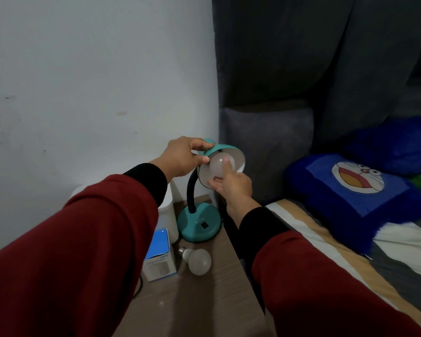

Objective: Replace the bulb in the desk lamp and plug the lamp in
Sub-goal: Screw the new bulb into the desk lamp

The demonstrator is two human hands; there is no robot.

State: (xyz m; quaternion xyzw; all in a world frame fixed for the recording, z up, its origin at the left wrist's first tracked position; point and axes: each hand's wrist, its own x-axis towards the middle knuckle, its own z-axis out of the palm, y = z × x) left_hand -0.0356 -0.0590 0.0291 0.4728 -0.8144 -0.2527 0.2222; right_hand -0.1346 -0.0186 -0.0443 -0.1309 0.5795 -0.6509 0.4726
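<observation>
A teal desk lamp stands on the bedside table, its round base (199, 224) near the back right corner and a dark bendy neck rising to the shade (238, 158). My left hand (184, 160) grips the top and rim of the shade, which is tilted toward me. My right hand (231, 184) holds a white bulb (218, 165) that sits inside the shade, fingers around its globe. A second white bulb (198, 261) lies loose on the table, its screw cap pointing to the left. The lamp's plug is not visible.
A blue and white bulb box (159, 256) stands open on the wooden table (192, 302), beside a white cylindrical container (168, 215). A dark cable (137, 288) hangs off the table's left edge. The bed with blue cushions (355, 198) and a grey headboard lies to the right.
</observation>
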